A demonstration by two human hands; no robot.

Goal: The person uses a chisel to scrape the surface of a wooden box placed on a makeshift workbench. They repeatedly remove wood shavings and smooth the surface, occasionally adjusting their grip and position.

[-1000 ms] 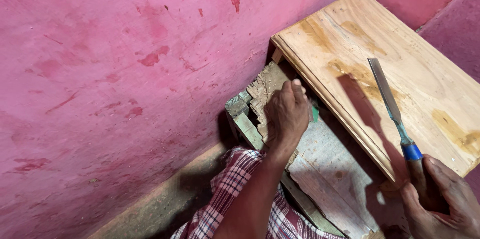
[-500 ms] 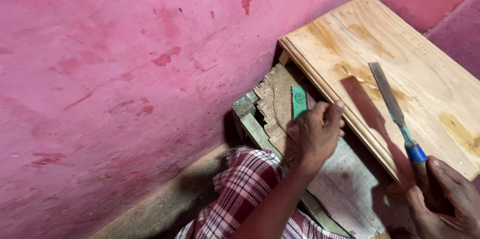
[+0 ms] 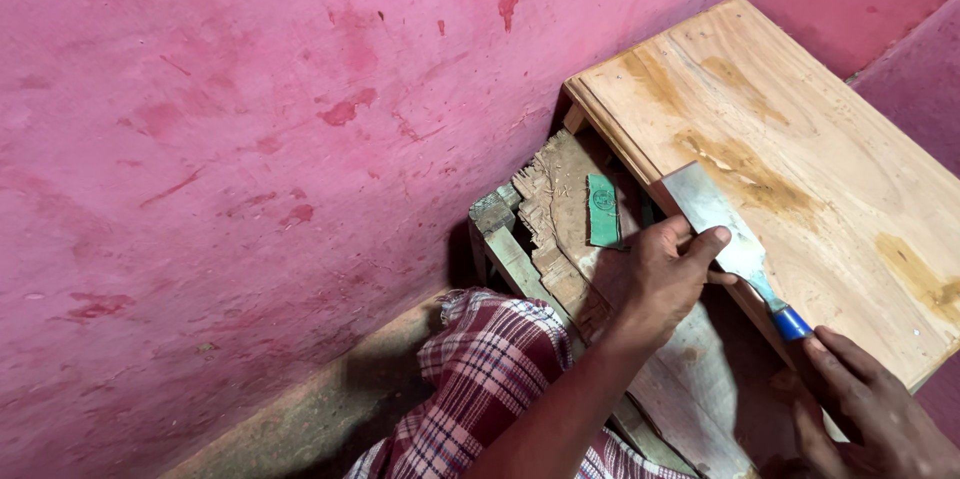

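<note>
My left hand [image 3: 668, 274] reaches over a rough wooden stool and its fingers press on the flat metal blade of a chisel [image 3: 722, 235]. My right hand [image 3: 868, 417], at the lower right corner, is wrapped round the chisel's blue handle [image 3: 792, 323]. The blade lies against the edge of a pale wooden board [image 3: 800, 159] that slopes up to the right. A small green rectangular piece [image 3: 603, 210] lies on the worn wood [image 3: 560, 209] just left of my left hand.
A pink painted wall [image 3: 250, 139] with red blotches fills the left and top. My knee in red checked cloth [image 3: 490, 379] sits below the stool. A strip of bare dirty floor [image 3: 330, 409] runs along the wall's foot.
My left hand has slid right, off the worn wood, uncovering the green piece, and now rests on the chisel blade. The chisel has swung down toward it.
</note>
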